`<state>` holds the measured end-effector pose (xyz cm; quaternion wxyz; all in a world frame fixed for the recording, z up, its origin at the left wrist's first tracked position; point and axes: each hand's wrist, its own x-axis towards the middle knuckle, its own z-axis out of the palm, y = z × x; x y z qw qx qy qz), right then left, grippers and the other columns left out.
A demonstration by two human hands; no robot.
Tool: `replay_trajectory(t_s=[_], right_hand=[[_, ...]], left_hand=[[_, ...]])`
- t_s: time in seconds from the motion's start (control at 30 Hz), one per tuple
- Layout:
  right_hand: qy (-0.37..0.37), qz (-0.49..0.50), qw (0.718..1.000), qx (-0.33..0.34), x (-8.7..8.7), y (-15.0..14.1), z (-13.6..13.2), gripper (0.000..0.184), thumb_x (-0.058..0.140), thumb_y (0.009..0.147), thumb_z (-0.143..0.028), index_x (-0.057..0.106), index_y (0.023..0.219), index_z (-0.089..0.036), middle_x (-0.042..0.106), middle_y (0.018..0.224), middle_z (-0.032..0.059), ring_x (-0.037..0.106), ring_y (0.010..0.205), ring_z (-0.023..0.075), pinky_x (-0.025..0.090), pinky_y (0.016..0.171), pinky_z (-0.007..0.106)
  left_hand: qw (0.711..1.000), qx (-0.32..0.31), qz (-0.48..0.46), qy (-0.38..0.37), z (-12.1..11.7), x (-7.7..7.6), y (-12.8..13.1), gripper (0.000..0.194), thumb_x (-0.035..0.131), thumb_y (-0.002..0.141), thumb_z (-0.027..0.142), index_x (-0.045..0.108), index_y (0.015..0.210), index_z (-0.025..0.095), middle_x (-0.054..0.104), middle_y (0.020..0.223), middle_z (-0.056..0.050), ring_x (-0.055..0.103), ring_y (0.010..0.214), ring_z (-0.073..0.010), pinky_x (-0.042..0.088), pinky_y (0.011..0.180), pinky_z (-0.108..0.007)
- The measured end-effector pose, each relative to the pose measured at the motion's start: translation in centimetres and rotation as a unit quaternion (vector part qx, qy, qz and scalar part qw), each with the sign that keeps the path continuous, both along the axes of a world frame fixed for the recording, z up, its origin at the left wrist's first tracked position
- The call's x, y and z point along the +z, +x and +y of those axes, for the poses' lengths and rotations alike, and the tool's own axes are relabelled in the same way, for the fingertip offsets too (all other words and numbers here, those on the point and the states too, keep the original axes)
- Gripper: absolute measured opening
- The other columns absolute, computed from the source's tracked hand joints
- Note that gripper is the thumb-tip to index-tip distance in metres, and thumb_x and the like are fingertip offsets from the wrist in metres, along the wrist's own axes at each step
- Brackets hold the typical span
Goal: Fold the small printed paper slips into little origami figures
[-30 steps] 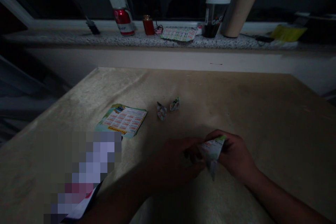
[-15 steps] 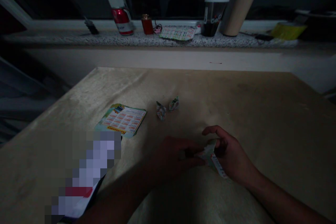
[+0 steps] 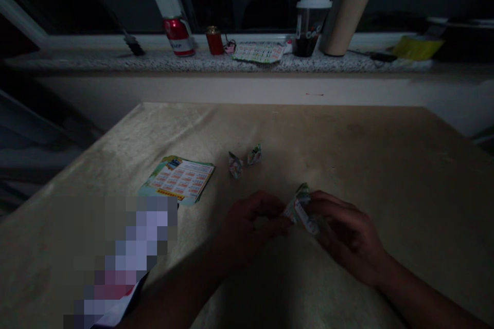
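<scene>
A partly folded printed paper card (image 3: 301, 208) is held between my two hands, just above the table. My left hand (image 3: 252, 226) pinches its left corner between thumb and fingers. On the other side, my right hand (image 3: 349, 229) has its fingers and thumb at the card's right edge, gripping it. Two small folded paper pieces, a left one (image 3: 235, 165) and a right one (image 3: 254, 154), stand beyond my hands. To the left lies a stack of calendar cards (image 3: 181, 177) with rounded corners.
A blurred-out phone-like object (image 3: 135, 247) lies on the table (image 3: 386, 154) by my left forearm. Along the window sill stand a red can (image 3: 178, 36), an orange-red jar (image 3: 214, 41), a lidded cup with straw (image 3: 307, 25), a cardboard tube (image 3: 349, 10) and yellow tape (image 3: 419, 47).
The folded card has turned and tilted upward, showing its green tip. My right hand has shifted its hold, its raised index finger now lowered to the card. The view has tilted slightly.
</scene>
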<state>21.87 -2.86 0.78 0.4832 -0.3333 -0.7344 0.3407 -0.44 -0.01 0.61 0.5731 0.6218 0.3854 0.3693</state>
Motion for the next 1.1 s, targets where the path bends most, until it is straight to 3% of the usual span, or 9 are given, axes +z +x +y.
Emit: replay_trajectory(t_s=[0.07, 0.13, 0.2, 0.27, 0.47, 0.63, 0.83, 0.93, 1.1], right_hand=[[0.038, -0.031, 0.999, -0.009, 0.0, 0.1, 0.2, 0.033, 0.067, 0.087, -0.009, 0.069, 0.117, -0.024, 0.069, 0.102, 0.0066, 0.068, 0.091, 0.0187, 0.057, 0.078, 0.028], [0.055, -0.045, 0.997, -0.010, -0.1, 0.0, 0.3, 0.026, 0.070, 0.087, -0.009, 0.070, 0.109, -0.021, 0.069, 0.097, 0.0061, 0.069, 0.086, 0.0172, 0.057, 0.075, 0.027], [0.057, -0.058, 0.997, 0.012, -0.1, 0.0, 0.4, 0.018, 0.071, 0.088, -0.010, 0.071, 0.104, -0.018, 0.070, 0.094, 0.0069, 0.069, 0.083, 0.0170, 0.057, 0.073, 0.027], [0.056, -0.066, 0.996, 0.035, 0.0, 0.1, 0.4, 0.016, 0.071, 0.088, -0.010, 0.071, 0.103, -0.016, 0.070, 0.093, 0.0076, 0.070, 0.083, 0.0172, 0.057, 0.072, 0.027], [0.055, -0.058, 0.996, 0.048, 0.1, 0.0, 0.4, 0.019, 0.073, 0.087, -0.008, 0.073, 0.104, -0.016, 0.072, 0.093, 0.0071, 0.072, 0.084, 0.0174, 0.058, 0.074, 0.028], [0.055, -0.031, 0.998, 0.014, -0.4, -0.2, 0.4, 0.018, 0.070, 0.088, -0.006, 0.074, 0.101, -0.017, 0.075, 0.093, 0.0075, 0.073, 0.081, 0.0171, 0.059, 0.070, 0.028], [-0.017, -0.002, 1.000, -0.024, -0.4, -0.3, 0.3, 0.014, 0.071, 0.091, -0.013, 0.075, 0.100, -0.023, 0.079, 0.091, 0.0053, 0.075, 0.081, 0.0188, 0.061, 0.071, 0.030], [-0.020, 0.008, 1.000, -0.015, -0.2, -0.2, 0.3, 0.012, 0.072, 0.091, -0.014, 0.076, 0.098, -0.023, 0.079, 0.089, 0.0046, 0.076, 0.079, 0.0189, 0.061, 0.070, 0.029], [-0.018, -0.005, 1.000, 0.017, 0.1, 0.1, 0.2, 0.011, 0.074, 0.089, -0.013, 0.075, 0.094, -0.022, 0.078, 0.085, 0.0034, 0.076, 0.078, 0.0168, 0.059, 0.068, 0.026]], left_hand=[[0.993, -0.022, 0.067, 0.097, 0.0, 0.0, -0.5, 0.036, 0.073, 0.090, 0.032, 0.062, 0.124, 0.023, 0.079, 0.092, -0.001, 0.075, 0.083, -0.0177, 0.058, 0.077, -0.029], [0.960, -0.070, 0.142, 0.230, 0.2, 0.3, -1.1, 0.058, 0.071, 0.093, 0.031, 0.047, 0.145, 0.029, 0.079, 0.102, -0.002, 0.074, 0.093, -0.0192, 0.056, 0.090, -0.034], [0.918, -0.100, 0.178, 0.340, 0.5, 0.7, -1.6, 0.053, 0.066, 0.096, 0.029, 0.046, 0.146, 0.031, 0.076, 0.114, -0.004, 0.072, 0.101, -0.0205, 0.054, 0.093, -0.036], [0.895, -0.124, 0.180, 0.389, 0.8, 1.0, -1.9, 0.038, 0.060, 0.099, 0.026, 0.054, 0.137, 0.029, 0.074, 0.116, -0.005, 0.071, 0.100, -0.0193, 0.055, 0.088, -0.032], [0.929, -0.152, 0.086, 0.325, 1.1, 0.9, -1.8, 0.020, 0.062, 0.098, 0.017, 0.066, 0.118, 0.021, 0.072, 0.114, -0.006, 0.070, 0.102, -0.0150, 0.055, 0.090, -0.025], [0.962, -0.066, 0.011, 0.265, 0.7, 0.6, -0.9, 0.015, 0.071, 0.092, 0.015, 0.075, 0.105, 0.020, 0.075, 0.110, -0.005, 0.072, 0.099, -0.0141, 0.055, 0.089, -0.023], [0.993, 0.019, 0.017, 0.114, -0.4, 0.8, 0.1, 0.009, 0.071, 0.091, 0.020, 0.080, 0.094, 0.020, 0.080, 0.094, -0.003, 0.075, 0.083, -0.0144, 0.057, 0.074, -0.021], [0.990, 0.007, 0.008, 0.141, -0.1, 1.0, -0.3, 0.006, 0.074, 0.089, 0.019, 0.079, 0.092, 0.018, 0.080, 0.091, -0.004, 0.075, 0.081, -0.0154, 0.057, 0.074, -0.022], [0.971, -0.080, 0.049, 0.219, 0.6, 1.2, -1.5, 0.017, 0.070, 0.092, 0.014, 0.077, 0.105, 0.022, 0.080, 0.100, -0.003, 0.076, 0.090, -0.0140, 0.056, 0.085, -0.023]])
